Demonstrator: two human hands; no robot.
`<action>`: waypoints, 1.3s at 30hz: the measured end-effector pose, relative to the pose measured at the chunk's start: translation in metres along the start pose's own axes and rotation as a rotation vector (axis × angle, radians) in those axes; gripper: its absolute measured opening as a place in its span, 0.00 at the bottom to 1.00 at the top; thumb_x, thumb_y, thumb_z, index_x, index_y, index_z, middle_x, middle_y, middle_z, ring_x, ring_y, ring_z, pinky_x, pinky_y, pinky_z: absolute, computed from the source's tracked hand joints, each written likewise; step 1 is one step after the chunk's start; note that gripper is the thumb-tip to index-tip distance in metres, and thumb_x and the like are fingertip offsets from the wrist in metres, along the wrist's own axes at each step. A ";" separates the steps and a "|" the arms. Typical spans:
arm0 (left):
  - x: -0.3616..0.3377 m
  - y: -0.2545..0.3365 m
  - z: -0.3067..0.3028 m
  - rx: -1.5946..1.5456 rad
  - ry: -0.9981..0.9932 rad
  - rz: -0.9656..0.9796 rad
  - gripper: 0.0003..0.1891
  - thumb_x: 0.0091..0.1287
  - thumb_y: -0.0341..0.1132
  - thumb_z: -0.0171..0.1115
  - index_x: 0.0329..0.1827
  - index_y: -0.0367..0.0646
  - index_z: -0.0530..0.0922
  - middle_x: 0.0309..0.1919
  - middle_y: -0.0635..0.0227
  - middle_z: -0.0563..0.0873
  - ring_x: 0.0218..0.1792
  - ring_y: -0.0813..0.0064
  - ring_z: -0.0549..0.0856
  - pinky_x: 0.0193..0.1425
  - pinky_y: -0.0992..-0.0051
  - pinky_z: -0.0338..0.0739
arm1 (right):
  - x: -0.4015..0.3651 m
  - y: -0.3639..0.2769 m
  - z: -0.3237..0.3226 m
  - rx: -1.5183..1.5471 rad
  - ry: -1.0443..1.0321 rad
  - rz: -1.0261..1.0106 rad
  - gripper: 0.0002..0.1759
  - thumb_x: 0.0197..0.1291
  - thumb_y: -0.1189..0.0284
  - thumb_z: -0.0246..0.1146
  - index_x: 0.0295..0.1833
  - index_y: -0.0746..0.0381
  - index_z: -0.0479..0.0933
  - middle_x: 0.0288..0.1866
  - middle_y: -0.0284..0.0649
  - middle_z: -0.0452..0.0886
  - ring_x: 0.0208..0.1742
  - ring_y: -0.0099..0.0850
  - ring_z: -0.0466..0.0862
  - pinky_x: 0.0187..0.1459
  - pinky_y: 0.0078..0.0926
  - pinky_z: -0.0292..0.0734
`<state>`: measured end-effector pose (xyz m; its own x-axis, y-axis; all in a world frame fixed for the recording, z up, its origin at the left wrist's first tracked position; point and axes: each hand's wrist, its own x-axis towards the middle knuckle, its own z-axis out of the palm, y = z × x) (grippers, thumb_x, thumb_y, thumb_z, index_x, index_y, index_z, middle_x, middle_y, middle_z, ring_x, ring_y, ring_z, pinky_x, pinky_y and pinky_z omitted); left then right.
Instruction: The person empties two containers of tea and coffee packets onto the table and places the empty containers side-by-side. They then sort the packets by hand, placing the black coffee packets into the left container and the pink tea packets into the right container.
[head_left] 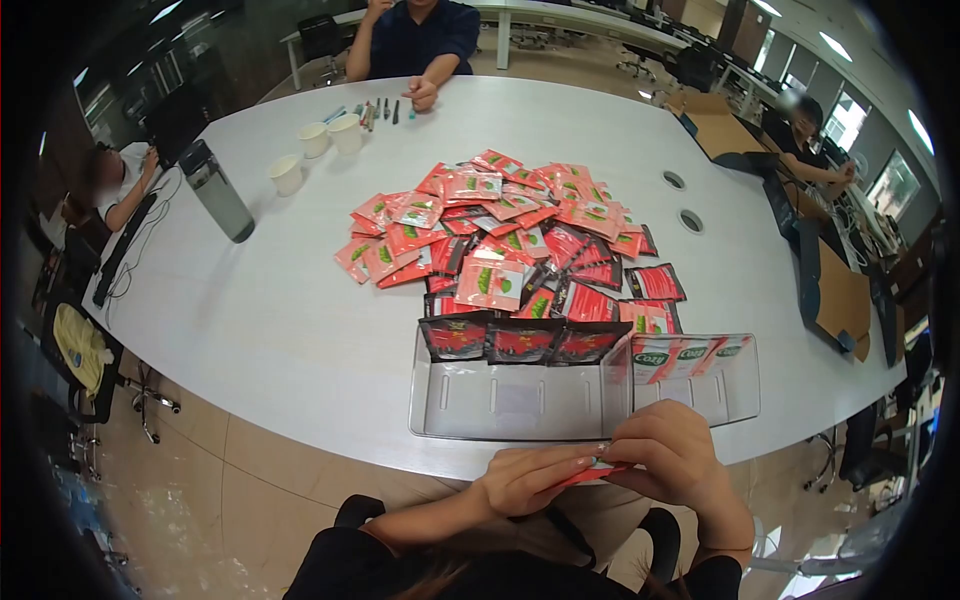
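Close to my body, just past the table's front edge, my left hand (535,480) and my right hand (668,455) pinch a small red sachet (592,474) between them. Fingers cover most of the sachet. Directly beyond them stands a clear plastic organizer (455,402) with a divider. Black-and-red sachets (522,342) stand upright along the back of its wide left section. In the narrower right section, pink-and-white sachets (692,356) marked "Cozy" lean on the back wall. A heaped pile of mixed pink and black-red sachets (490,282) lies behind the organizer.
A grey bottle (220,192) and several paper cups (286,175) stand at the left of the white table (300,290). Pens (370,115) lie near a seated person (420,45) opposite. Opened cardboard boxes (838,290) line the right edge, beyond two round table holes.
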<state>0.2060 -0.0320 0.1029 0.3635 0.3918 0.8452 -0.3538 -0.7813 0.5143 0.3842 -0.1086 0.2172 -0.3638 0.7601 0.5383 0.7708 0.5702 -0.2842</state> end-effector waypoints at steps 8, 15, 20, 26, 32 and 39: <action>-0.012 -0.003 0.003 -0.045 0.005 -0.092 0.21 0.59 0.24 0.71 0.56 0.37 0.78 0.51 0.52 0.87 0.42 0.62 0.90 0.41 0.73 0.87 | -0.007 -0.001 -0.015 -0.038 0.213 0.200 0.15 0.45 0.81 0.72 0.41 0.63 0.82 0.34 0.39 0.83 0.31 0.38 0.82 0.33 0.30 0.76; -0.002 -0.002 0.004 -0.074 0.011 -0.012 0.24 0.55 0.18 0.63 0.58 0.37 0.77 0.54 0.53 0.86 0.44 0.62 0.90 0.41 0.74 0.87 | -0.036 0.038 -0.046 -0.289 0.152 0.507 0.08 0.52 0.83 0.66 0.39 0.65 0.78 0.36 0.41 0.82 0.40 0.41 0.80 0.43 0.31 0.73; -0.001 -0.003 0.007 -0.034 -0.007 0.006 0.23 0.55 0.19 0.62 0.57 0.36 0.78 0.54 0.53 0.86 0.45 0.62 0.90 0.40 0.74 0.87 | -0.044 0.061 -0.029 -0.400 -0.087 0.451 0.12 0.50 0.82 0.67 0.42 0.63 0.78 0.35 0.40 0.78 0.40 0.40 0.77 0.42 0.36 0.71; 0.005 0.000 0.007 0.001 0.031 0.031 0.20 0.58 0.20 0.63 0.55 0.36 0.77 0.51 0.51 0.87 0.45 0.60 0.90 0.39 0.74 0.86 | -0.043 0.075 -0.031 -0.476 -0.046 0.485 0.26 0.35 0.77 0.75 0.45 0.59 0.77 0.46 0.39 0.76 0.48 0.42 0.76 0.48 0.38 0.71; 0.011 0.003 0.007 0.008 0.042 0.058 0.19 0.60 0.19 0.62 0.55 0.36 0.74 0.47 0.47 0.87 0.43 0.56 0.91 0.38 0.71 0.87 | -0.042 0.078 -0.038 -0.527 -0.043 0.516 0.37 0.30 0.75 0.79 0.53 0.55 0.72 0.60 0.38 0.72 0.61 0.41 0.73 0.56 0.40 0.71; 0.009 0.002 0.008 0.018 0.017 0.058 0.18 0.62 0.21 0.61 0.55 0.35 0.72 0.44 0.46 0.88 0.41 0.55 0.91 0.37 0.72 0.88 | -0.042 0.081 -0.040 -0.462 -0.051 0.566 0.40 0.29 0.78 0.78 0.55 0.55 0.70 0.65 0.38 0.71 0.64 0.42 0.72 0.62 0.39 0.71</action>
<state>0.2153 -0.0342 0.1107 0.3283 0.3532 0.8760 -0.3583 -0.8116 0.4615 0.4831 -0.1072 0.2036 0.1406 0.9193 0.3677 0.9858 -0.0956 -0.1381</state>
